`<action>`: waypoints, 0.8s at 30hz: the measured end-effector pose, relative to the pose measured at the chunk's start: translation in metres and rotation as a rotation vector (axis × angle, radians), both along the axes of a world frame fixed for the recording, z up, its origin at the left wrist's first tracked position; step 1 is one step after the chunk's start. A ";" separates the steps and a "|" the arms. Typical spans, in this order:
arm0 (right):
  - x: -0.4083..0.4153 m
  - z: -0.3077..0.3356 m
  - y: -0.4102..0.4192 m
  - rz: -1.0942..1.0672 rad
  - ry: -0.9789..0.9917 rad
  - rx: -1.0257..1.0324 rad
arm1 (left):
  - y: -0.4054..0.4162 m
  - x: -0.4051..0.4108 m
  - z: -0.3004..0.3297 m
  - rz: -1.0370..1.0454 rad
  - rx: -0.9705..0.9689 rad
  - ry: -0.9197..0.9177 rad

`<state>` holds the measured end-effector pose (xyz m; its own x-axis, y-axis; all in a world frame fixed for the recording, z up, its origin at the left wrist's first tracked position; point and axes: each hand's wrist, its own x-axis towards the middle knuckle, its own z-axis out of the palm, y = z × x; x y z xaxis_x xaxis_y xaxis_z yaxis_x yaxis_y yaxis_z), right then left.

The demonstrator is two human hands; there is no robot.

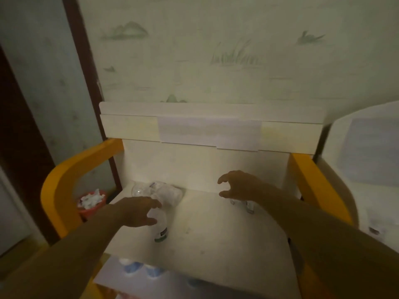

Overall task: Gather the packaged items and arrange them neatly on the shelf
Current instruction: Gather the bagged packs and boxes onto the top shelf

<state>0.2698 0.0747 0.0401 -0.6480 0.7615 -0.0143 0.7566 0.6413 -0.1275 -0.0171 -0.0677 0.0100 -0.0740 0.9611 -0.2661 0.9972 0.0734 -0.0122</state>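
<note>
My right hand's fingers [224,181] are spread and curled like a claw, thumb and forefinger apart with nothing between them, hovering right of center in the frame. Just under that right hand [239,186] a couple of small packets [249,207] peek out on the shelf top; too blurry to say what they are or whether my palm touches them. My left hand's fingers [154,205] are loosely spread too, not pinching anything, reaching toward the middle left. That left hand [136,212] sits over a white packaged bottle [161,228] with a dark label at its near end, lying on the surface; can't tell if I'm actually touching it. Just behind it, toward the back panel, there's a crumpled clear plastic package [159,190].

All of this is on the pale shelf [216,229], which has orange side rails [64,180] left and right. Lower tier at the bottom of the frame has some blue-and-white items [138,267], blurry. A red bin [91,202] stuffed with white paper sits at the left, beyond the rail. Wallpaper [216,50] with faint green sketches fills the top.
</note>
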 end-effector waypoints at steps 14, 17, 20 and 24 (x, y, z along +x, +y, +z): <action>-0.151 -0.083 0.058 0.168 0.031 -0.141 | 0.039 -0.008 -0.044 -0.085 -0.135 -0.073; -0.182 -0.090 0.065 0.163 0.023 -0.165 | 0.045 -0.016 -0.039 -0.102 -0.119 -0.103; -0.211 -0.097 0.072 0.108 0.019 -0.177 | 0.050 -0.030 -0.032 -0.118 -0.082 -0.137; -0.236 -0.106 0.066 0.118 -0.068 -0.191 | 0.051 -0.056 -0.028 -0.127 -0.019 -0.199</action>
<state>0.0338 0.1405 -0.0659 -0.7252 0.6595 -0.1979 0.6885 0.6952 -0.2063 -0.0729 -0.0167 -0.0176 0.1032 0.9539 -0.2819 0.9814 -0.0515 0.1851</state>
